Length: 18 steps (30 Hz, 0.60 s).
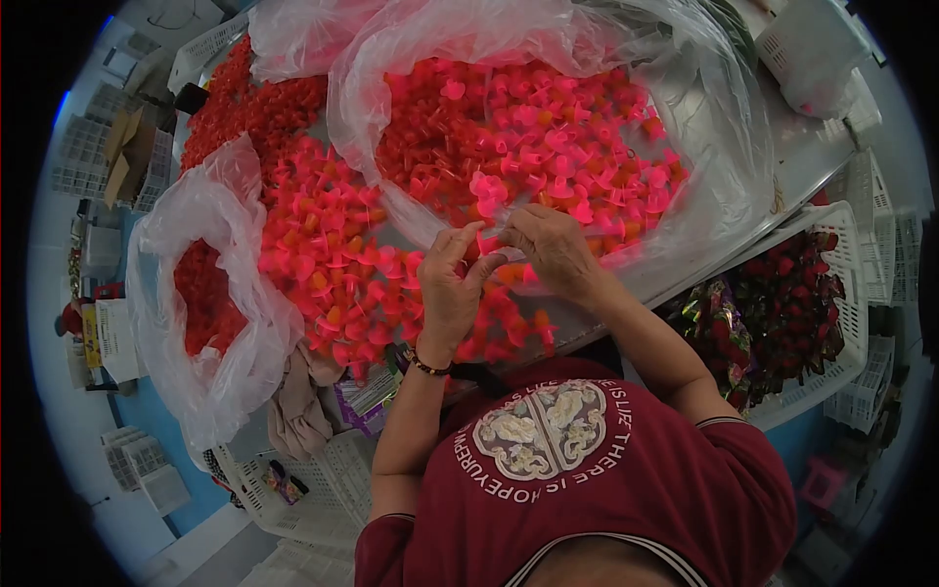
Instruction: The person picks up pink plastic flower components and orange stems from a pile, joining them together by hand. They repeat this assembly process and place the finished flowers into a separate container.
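My left hand (450, 286), with a beaded bracelet at the wrist, is closed in a pinch on a small pink plastic piece (488, 241). Fingers of my right hand (551, 247) close together at the same piece from the other side, partly hiding it. Beneath and around both hands spreads a heap of small pink plastic pieces (337, 249) with flared discs, some showing orange parts. Beyond the hands, an opened clear plastic bag (719, 147) surrounds more pink pieces (562, 137) and darker red pieces (430, 137).
A second clear bag (147, 259) holding red pieces stands at the table's left edge. Red pieces (249, 108) are heaped at the far left. To the right, a white crate (849, 293) holds dark red wrapped items (787, 303). Another white crate (328, 484) sits low at left.
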{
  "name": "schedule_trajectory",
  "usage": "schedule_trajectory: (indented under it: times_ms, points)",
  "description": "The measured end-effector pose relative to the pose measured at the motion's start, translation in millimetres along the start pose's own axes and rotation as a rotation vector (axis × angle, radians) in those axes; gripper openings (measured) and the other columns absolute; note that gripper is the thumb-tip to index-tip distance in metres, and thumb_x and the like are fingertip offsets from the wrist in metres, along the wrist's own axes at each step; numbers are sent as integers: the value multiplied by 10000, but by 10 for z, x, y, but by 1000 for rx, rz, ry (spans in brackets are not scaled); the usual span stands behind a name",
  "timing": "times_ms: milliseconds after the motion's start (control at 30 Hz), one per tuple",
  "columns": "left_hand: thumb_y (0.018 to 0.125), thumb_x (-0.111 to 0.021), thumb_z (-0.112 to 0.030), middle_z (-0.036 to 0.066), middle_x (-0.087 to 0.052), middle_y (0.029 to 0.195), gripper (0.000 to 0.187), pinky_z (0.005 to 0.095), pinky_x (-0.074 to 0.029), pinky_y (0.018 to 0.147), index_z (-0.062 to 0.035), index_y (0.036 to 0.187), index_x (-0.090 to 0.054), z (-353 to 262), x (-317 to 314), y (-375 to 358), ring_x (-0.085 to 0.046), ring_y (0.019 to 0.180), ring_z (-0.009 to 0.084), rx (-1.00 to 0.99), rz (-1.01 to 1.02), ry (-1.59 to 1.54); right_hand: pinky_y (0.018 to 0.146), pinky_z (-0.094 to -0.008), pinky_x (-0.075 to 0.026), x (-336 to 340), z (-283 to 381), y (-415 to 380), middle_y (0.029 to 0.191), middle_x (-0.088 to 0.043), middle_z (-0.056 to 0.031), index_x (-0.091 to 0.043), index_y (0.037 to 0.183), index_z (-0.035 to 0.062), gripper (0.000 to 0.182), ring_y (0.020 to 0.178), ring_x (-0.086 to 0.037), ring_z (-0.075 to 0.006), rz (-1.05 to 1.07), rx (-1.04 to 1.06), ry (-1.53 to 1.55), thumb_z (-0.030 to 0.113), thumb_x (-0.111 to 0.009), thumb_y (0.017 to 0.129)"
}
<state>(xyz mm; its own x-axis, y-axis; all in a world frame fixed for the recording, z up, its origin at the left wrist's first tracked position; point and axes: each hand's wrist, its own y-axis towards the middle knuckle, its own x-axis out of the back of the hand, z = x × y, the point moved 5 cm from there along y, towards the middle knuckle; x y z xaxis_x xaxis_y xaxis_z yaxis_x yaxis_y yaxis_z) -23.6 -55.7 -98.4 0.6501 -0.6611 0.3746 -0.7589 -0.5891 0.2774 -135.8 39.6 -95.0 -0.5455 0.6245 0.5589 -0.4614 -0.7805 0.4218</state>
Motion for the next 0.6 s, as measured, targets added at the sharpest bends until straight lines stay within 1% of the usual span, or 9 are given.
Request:
schedule_trajectory:
  times_ms: [67, 133, 267, 367, 433, 467, 500, 533, 600]
  points:
    - [723, -750, -53, 62, -543, 812, 378, 295, -448, 629, -8, 1078, -628, 36, -22, -20, -521, 689, 162, 26, -2, 3, 513, -391, -402, -72, -52, -39, 667, -501, -128, -484, 734, 30, 233, 594, -534, -305, 4, -60, 71, 155, -656, 829]
    - [721, -749, -44, 64, -546, 809, 377, 293, -448, 620, -7, 1076, -629, 80, -29, -58, -524, 683, 159, 39, -8, 21, 569, -362, -438, -169, -126, -68, 708, -559, -139, -594, 845, 12, 166, 651, -578, -276, 86, -156, 76, 174, -594, 881]
    - [718, -753, -51, 70, -566, 830, 381, 291, -454, 619, -4, 1075, -628, 96, 61, -94, -539, 688, 161, 36, -8, 63, 561, -363, -439, -264, -183, -80, 710, -569, -147, -608, 850, 11, 170, 660, -589, -275, 132, -197, 86, 177, -593, 882]
    - [722, -757, -65, 94, -594, 899, 385, 298, -468, 651, -3, 1079, -629, 122, 448, -52, -549, 696, 171, 42, -43, 187, 557, -360, -438, -130, -163, 37, 721, -586, -130, -628, 852, 16, 136, 643, -578, -277, 161, -144, 200, 148, -597, 865]
    - [731, -749, -73, 116, -612, 973, 432, 304, -475, 688, 0, 1129, -598, 191, 956, -68, -554, 713, 170, -28, -153, 513, 623, -363, -445, 120, -275, 84, 738, -598, -89, -650, 838, 36, 119, 697, -564, -252, 21, -162, -5, 151, -623, 823]
    - [744, -734, -68, 126, -604, 1025, 450, 302, -476, 703, -1, 1160, -576, 144, 1157, -86, -555, 728, 165, 114, -237, 527, 623, -363, -445, 141, -330, 48, 738, -598, -89, -650, 838, 36, 119, 697, -564, -252, 20, -164, -3, 151, -623, 823]
    - [758, -719, -63, 136, -595, 1078, 467, 300, -476, 717, -2, 1191, -554, 101, 1315, -107, -557, 743, 160, 258, -324, 537, 669, -373, -440, 117, -342, 9, 759, -606, -74, -635, 793, 51, 97, 750, -559, -256, 62, -31, -188, 146, -619, 799]
    - [758, -719, -63, 136, -595, 1078, 467, 300, -476, 717, -2, 1191, -554, 119, 1368, -96, -557, 743, 160, 257, -326, 538, 716, -382, -435, 60, -335, -21, 780, -614, -59, -619, 748, 66, 80, 803, -554, -261, 102, 105, -372, 141, -614, 775]
    - [797, -674, -58, 123, -565, 1149, 464, 302, -474, 699, -6, 1232, -522, 118, 1504, -107, -557, 752, 151, 266, -467, 576, 745, -381, -423, -126, -308, -86, 807, -613, -60, -615, 746, 66, 65, 840, -540, -259, 124, 146, -463, 128, -609, 764]
